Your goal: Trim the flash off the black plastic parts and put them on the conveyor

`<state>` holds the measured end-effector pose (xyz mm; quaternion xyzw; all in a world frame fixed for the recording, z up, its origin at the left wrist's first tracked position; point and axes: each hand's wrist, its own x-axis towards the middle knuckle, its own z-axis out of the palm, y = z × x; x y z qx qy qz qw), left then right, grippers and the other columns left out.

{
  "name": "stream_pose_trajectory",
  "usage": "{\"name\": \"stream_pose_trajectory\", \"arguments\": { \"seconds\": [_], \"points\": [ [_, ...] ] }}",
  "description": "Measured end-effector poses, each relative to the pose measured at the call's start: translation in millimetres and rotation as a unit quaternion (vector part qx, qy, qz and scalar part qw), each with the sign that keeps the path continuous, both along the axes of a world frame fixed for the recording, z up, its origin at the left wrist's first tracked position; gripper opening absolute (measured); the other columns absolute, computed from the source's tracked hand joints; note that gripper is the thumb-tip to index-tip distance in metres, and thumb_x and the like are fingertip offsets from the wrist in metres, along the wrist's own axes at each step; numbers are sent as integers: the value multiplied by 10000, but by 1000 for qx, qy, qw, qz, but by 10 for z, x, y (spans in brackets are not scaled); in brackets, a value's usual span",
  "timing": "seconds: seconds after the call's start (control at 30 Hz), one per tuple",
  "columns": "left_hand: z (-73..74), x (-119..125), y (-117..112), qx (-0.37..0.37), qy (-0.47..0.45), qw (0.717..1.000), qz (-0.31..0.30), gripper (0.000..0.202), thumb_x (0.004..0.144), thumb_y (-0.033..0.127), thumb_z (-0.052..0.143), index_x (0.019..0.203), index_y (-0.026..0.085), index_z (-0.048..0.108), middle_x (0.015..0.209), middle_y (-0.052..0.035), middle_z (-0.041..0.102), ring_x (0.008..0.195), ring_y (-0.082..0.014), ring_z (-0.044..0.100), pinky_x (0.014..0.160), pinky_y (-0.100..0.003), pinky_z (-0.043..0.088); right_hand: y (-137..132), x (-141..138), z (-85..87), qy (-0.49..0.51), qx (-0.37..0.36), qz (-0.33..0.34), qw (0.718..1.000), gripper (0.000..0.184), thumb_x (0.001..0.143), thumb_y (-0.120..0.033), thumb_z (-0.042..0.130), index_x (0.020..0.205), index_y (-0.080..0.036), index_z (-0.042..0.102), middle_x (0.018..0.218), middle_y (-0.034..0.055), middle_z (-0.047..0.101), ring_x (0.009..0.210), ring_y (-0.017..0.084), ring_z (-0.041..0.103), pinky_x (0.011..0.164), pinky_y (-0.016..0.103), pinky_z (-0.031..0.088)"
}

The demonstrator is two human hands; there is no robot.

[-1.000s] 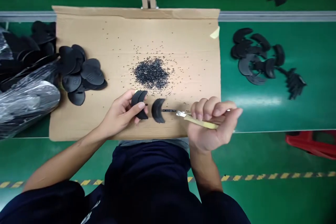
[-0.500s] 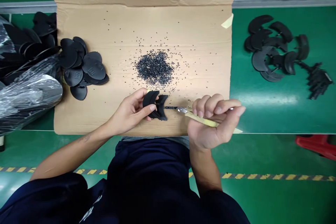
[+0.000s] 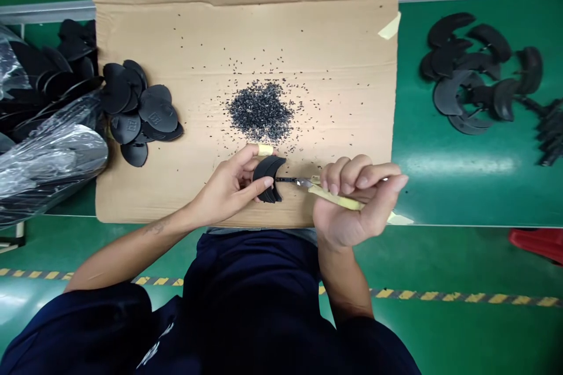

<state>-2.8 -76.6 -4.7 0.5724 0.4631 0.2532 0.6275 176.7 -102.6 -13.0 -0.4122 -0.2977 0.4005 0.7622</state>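
Left hand: we see the left hand [image 3: 229, 179] closed narrow, with the thumb and fingers pinching a black crescent piece [image 3: 267, 179]. A pale tape band [image 3: 265, 150] circles one finger.

Right hand: we see the right hand [image 3: 356, 199] curled firmly around a craft knife [image 3: 336, 198] with a yellow handle. Its thin, dark blade points left, and its tip appears to meet the inner curve of the crescent.

Crescent position: it sits between the hands, over the near edge of a cardboard sheet [image 3: 334, 70]. We cannot tell whether it is one thick piece or two stacked layers, or whether it touches the cardboard.

Handling: we judge it light, bendy and rubbery, with enough grip not to slip easily. The outer curve looks like the best place to hold it, with fingers away from the blade.

Nearby: above it lies a heap of black crumbs [image 3: 259, 111], with more scattered across the cardboard.

Rest: to our left are rounded black pads [image 3: 141, 111] and a shiny plastic bag [image 3: 48, 158]. To our right, more black crescents [image 3: 475, 73] lie on the green worktop [image 3: 461, 187].
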Motion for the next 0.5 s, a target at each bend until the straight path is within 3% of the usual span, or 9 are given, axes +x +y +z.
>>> {"name": "stream_pose_trajectory", "arguments": {
  "seconds": [0.5],
  "points": [
    [-43,94,14,37,59,997,-21,422,924,369,697,1289,209,559,912,-27,717,693,-131,669,550,-182,518,1,-18,-15,-12,-5,9,1000,433,1035,-527,471,709,-256,385,598,-70,298,460,105,332,480,264,381]
  ]
}}
